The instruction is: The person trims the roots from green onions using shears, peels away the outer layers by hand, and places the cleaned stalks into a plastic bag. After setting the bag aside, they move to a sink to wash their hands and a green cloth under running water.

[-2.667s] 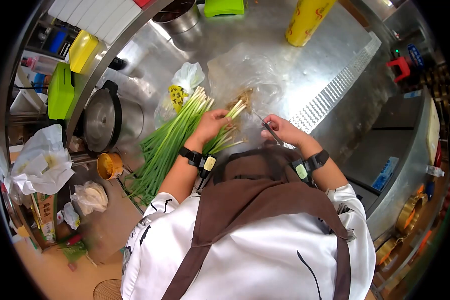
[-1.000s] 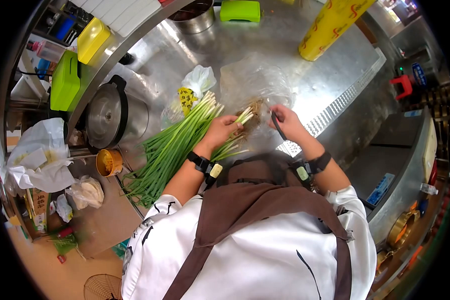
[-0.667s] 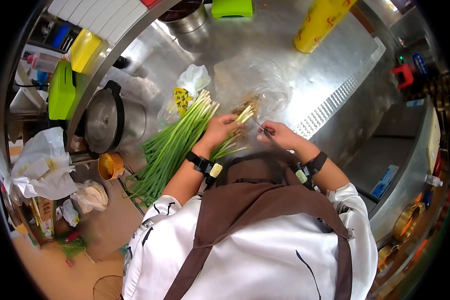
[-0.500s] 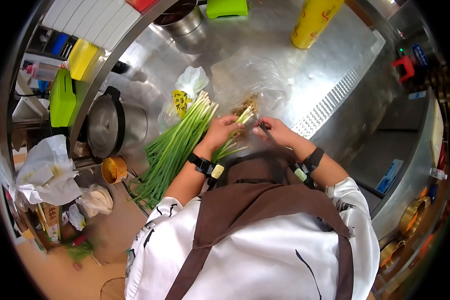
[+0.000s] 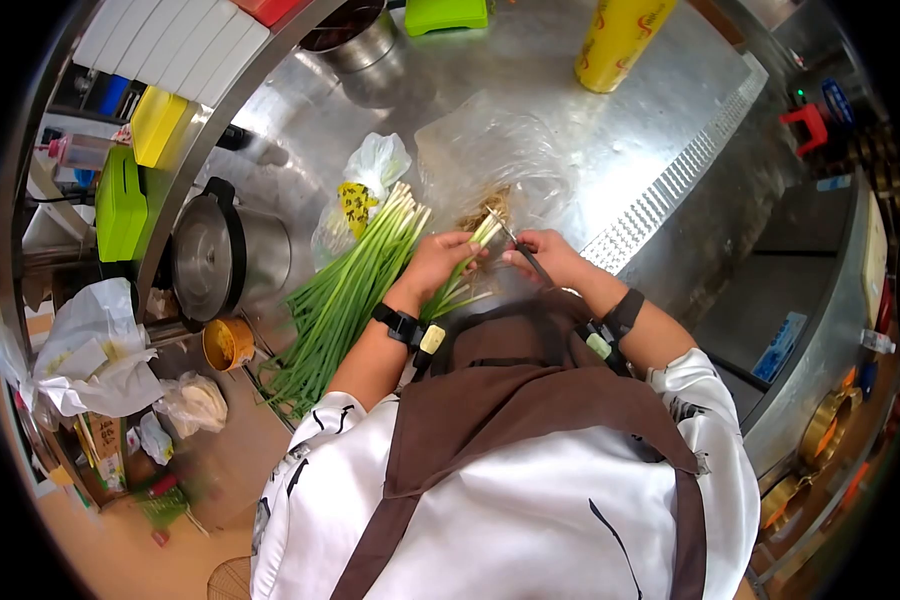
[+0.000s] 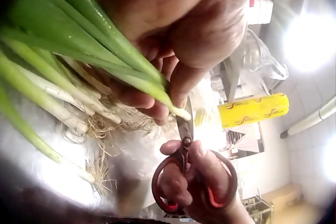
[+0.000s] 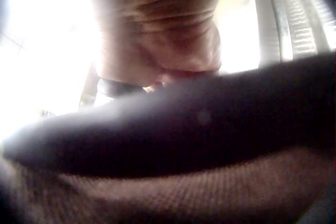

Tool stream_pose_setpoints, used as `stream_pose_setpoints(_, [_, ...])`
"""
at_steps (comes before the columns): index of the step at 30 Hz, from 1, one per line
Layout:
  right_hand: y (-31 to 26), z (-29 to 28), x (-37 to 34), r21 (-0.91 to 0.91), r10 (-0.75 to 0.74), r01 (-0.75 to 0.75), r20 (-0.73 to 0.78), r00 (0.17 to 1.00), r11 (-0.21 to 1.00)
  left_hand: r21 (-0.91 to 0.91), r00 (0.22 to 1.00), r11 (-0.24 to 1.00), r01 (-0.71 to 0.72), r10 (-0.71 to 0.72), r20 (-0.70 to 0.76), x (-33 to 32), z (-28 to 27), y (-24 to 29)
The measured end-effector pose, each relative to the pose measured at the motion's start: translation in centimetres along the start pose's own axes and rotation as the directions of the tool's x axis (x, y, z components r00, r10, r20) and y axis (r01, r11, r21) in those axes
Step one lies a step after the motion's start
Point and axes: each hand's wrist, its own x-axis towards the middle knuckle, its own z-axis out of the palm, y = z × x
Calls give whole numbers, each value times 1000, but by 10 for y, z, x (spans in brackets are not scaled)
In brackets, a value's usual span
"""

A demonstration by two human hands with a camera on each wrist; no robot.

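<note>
My left hand [image 5: 438,262] grips a few scallions [image 6: 142,79] near their white ends, thumb and fingers pinched round them. My right hand [image 5: 548,258] holds scissors [image 6: 186,142] with dark, red-lined handles, fingers and thumb through the loops. The scissor blades lie right at the white tips of the held scallions in the left wrist view. A large bunch of scallions [image 5: 345,305] lies to the left of my left hand, green leaves toward me. Cut roots [image 5: 490,205] lie in a small brown heap just beyond the blades. Cloth and blur hide most of the right wrist view.
A clear plastic bag [image 5: 490,140] lies flat behind the roots. Beside the bunch is a tied white bag [image 5: 378,160] with a yellow label. A lidded pot [image 5: 210,250] stands at left, a yellow wrap roll [image 5: 620,45] at the back, a perforated metal strip [image 5: 670,170] at right.
My right hand with the scissors swings away to the right, then returns toward my left hand, its blades now at the scallion ends. The left hand keeps its grip on the scallions.
</note>
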Motion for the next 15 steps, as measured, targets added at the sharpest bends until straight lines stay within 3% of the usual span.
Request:
stream_pose_setpoints(3, [-8,-1,0,-11,45,-45,-22,999,999,-34,999,999,-14,12,-33,-1,1,5])
stream_pose_setpoints(6, [-9,-5,3,-4,-22,21,-99,995,1000,273,975,945,-183,210,-75,-3,-14,5])
stream_pose_setpoints(9, [-4,-12,8,8,32,-31,-163,986,999,427,902,894,-136,290,-320,-18,-39,5])
stream_pose_setpoints(10, [-6,-12,4,7,41,-40,-191,981,999,415,900,902,-120,275,-338,-21,-52,3])
stream_pose_setpoints(11, [-7,-13,3,5,44,-44,-221,974,999,709,802,696,-111,484,-350,-23,-65,3])
stream_pose_setpoints(12, [-2,-15,3,-8,50,-53,-214,976,999,912,691,409,-30,667,-277,-29,-71,2])
stream_pose_setpoints(13, [0,-16,3,-15,53,-57,-198,979,998,908,689,420,-16,662,-294,-35,-71,0])
stream_pose_setpoints(15, [-1,-18,1,-43,89,-97,-162,983,994,966,613,257,24,759,-218,-39,-64,4])
